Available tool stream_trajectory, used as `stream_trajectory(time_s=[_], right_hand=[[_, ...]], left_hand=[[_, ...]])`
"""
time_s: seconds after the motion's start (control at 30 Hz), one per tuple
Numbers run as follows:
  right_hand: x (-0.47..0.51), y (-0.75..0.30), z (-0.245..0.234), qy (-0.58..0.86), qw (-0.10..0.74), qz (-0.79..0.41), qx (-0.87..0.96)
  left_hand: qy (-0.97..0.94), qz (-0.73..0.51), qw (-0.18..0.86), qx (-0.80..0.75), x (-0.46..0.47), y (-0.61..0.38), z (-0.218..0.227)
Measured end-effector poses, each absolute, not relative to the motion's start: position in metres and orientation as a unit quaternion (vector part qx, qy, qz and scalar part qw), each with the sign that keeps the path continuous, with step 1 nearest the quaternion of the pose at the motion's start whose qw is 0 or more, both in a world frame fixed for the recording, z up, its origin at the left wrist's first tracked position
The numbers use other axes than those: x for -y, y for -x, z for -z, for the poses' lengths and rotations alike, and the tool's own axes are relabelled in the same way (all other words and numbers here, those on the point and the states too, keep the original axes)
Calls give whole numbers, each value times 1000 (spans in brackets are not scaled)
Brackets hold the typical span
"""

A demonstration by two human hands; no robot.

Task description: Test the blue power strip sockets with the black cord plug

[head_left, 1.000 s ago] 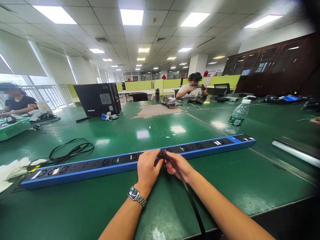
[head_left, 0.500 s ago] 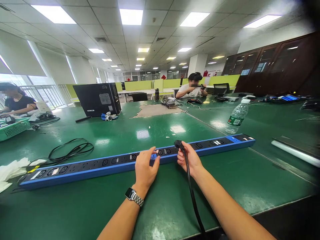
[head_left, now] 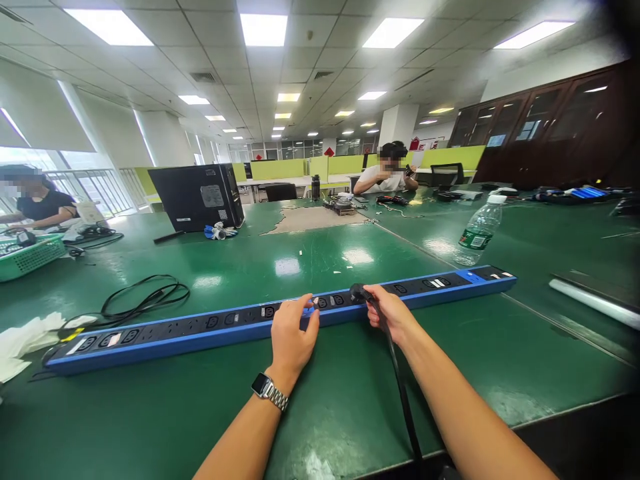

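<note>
A silver wristwatch [head_left: 270,391] sits on the near forearm. Ahead of it the left hand [head_left: 293,333] lies on the long blue power strip [head_left: 165,331]. Its fingers are spread over the strip's black top face and are not closed round it. Just to its right, the right hand [head_left: 393,313] pinches the black plug [head_left: 357,292] between thumb and fingers. The plug's black cable [head_left: 403,393] trails back toward the body and off the near edge of the glossy green worktop [head_left: 320,413].

The strip's long axis runs left to right across the view, its right end slightly farther away. The plug is at the socket row near the strip's middle, just beyond the right fingertips and a little right of the left ones. I cannot tell whether its pins touch a socket. The right hand is the nearer one to it, since it carries it.

Half a second ago the plug stood higher, clear above the strip. Now it is lower and tipped toward the sockets. The left hand has hardly shifted.

Farther off on the left are a loose coil of black wire [head_left: 145,300] and a crumpled white cloth [head_left: 25,337]. On the right stands a clear plastic water bottle [head_left: 477,230], and beyond the coil a black computer case [head_left: 197,197]. Two seated people work at the far edges.
</note>
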State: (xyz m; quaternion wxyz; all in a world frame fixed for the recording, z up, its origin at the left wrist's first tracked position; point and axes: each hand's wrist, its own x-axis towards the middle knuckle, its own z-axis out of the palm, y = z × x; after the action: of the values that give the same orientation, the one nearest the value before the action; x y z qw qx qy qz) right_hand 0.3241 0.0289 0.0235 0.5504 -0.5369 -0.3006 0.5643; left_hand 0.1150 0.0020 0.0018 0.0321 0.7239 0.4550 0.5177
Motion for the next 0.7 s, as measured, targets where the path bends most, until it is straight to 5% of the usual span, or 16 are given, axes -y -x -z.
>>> stream_trajectory(time_s=[0.3,0.7], right_hand=[[-32,-328,-20,547,575,-511,330],[-25,-327,-24,628,479,-475,388]], left_hand=[[-729,-524,30,-440,-3,-114,-1],[-730,-516,30,-447,-3,-116,1]])
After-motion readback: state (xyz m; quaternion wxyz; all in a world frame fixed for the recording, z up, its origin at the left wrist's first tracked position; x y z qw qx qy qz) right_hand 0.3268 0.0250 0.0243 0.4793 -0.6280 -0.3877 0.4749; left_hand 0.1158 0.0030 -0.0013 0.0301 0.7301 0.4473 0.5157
